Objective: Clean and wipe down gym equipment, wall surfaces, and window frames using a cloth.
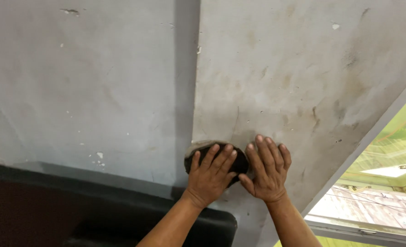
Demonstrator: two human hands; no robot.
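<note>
A dark round pad (pixel 239 161), like a sanding or rubbing block, lies flat against a grey plastered wall (pixel 276 77) at the edge of a vertical corner. My left hand (pixel 209 176) is spread over the pad and presses it to the wall. My right hand (pixel 268 170) sits just beside it with fingers together, flat on the wall and touching the pad's right edge. Most of the pad is hidden under my left hand.
The wall is stained and flaked in spots, with a recessed grey panel (pixel 84 87) to the left. A dark band (pixel 52 206) runs along the bottom left. A window frame (pixel 372 132) slants at the right, with roofs outside.
</note>
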